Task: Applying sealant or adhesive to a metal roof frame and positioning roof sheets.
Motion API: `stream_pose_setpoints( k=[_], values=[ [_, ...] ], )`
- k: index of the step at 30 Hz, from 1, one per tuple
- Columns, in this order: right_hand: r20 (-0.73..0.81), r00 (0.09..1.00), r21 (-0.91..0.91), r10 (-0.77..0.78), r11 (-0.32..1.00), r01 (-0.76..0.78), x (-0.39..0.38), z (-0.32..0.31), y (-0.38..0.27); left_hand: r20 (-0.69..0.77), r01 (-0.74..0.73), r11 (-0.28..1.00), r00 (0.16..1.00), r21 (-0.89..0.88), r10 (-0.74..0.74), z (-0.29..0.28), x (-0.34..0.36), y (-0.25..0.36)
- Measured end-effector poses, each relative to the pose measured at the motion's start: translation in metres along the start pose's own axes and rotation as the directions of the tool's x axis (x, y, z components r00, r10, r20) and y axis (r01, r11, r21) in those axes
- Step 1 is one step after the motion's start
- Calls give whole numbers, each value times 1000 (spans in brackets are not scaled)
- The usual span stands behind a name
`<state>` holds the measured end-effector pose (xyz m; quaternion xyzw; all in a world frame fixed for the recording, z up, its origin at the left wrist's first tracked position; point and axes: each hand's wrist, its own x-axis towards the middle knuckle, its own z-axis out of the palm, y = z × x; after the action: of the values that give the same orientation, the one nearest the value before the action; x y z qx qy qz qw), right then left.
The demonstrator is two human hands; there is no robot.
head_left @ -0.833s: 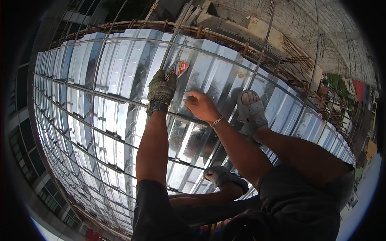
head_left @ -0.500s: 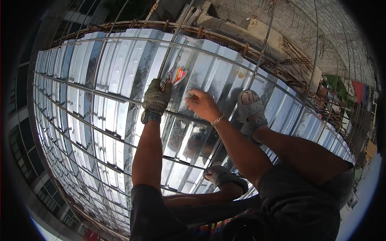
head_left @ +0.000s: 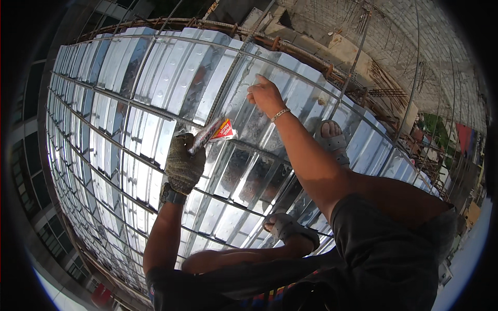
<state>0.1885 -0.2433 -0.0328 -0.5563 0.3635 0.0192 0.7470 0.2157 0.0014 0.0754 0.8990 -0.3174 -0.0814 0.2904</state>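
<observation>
My left hand (head_left: pixel 185 165), in a grey-green knitted glove, is closed round a clear plastic packet (head_left: pixel 217 132) with a red, yellow and white label. The packet sticks out beyond the thumb, over a steel reinforcing bar. What is inside it I cannot make out. Bare and wearing a chain bracelet, my right hand (head_left: pixel 266 95) hovers over the corrugated metal decking (head_left: pixel 194 57). Its index finger stretches forward and the others curl loosely, with nothing visible in them.
Rebar (head_left: pixel 228 78) crosses the shiny decking in a wide grid. My sandalled feet stand on the sheets, the right sandal (head_left: pixel 332 141) ahead of the left sandal (head_left: pixel 290 228). Past the decking's far edge lies a lower level with stacked lumber (head_left: pixel 386 78).
My left hand has drawn back toward me and slightly left with the packet. My right hand has reached farther forward, its index finger now straighter.
</observation>
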Motion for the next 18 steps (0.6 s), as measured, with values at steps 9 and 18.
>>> stream_pose_setpoints(
  k=[9, 18],
  values=[
    [-278, 961, -389, 0, 914, -112, 93, 22, 6, -91, 290, 948, 949, -129, -302, -4, -47, 7],
    [-294, 946, -387, 139, 888, -251, 142, 5, 12, -115, 382, 803, 870, -458, -479, -23, -70, -5]
  ],
)
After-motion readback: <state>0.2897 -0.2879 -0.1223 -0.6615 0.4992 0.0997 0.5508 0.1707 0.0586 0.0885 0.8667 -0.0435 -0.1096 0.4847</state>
